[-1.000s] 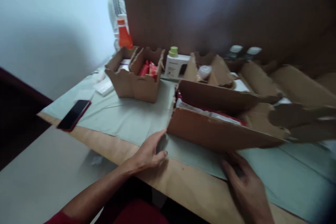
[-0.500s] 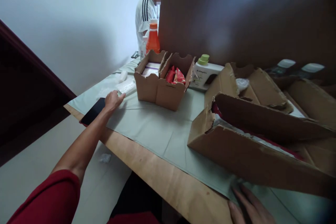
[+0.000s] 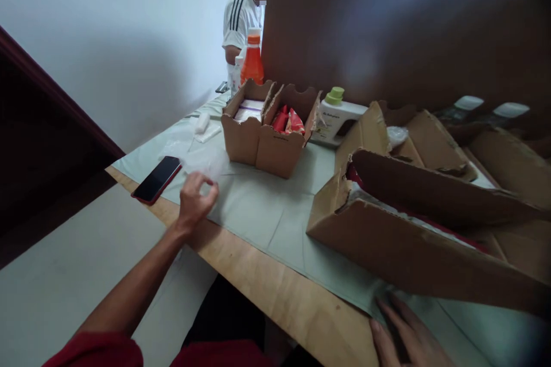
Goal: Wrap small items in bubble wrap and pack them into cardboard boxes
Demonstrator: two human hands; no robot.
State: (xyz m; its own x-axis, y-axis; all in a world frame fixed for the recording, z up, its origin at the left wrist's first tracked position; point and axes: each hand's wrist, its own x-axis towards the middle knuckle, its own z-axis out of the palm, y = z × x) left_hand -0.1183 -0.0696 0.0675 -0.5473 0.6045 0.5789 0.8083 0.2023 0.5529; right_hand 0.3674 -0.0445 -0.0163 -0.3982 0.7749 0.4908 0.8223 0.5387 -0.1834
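Observation:
My left hand (image 3: 197, 199) is over the near left part of the table, thumb and fingers closed in a pinch. It grips a thin clear plastic bag (image 3: 209, 159), which spreads out beyond the fingers on the cloth. A phone (image 3: 158, 179) in a red case lies just left of this hand, screen up. Behind the bag are a small white roll (image 3: 202, 123) and a flat white packet (image 3: 208, 133). My right hand (image 3: 407, 335) lies at the table's near edge with fingers stretched, holding nothing, partly cut off by the frame.
Two joined cardboard bins (image 3: 258, 152) hold white boxes and red packets. Beside them stands a white jug (image 3: 338, 123) with a green cap. Larger open cartons (image 3: 413, 252) fill the right side. An orange bottle (image 3: 252, 63) stands behind; a person (image 3: 236, 17) is beyond.
My left hand has moved right and toward me, drawing the clear plastic along with it. The phone is now fully uncovered. My right hand has stayed almost in place.

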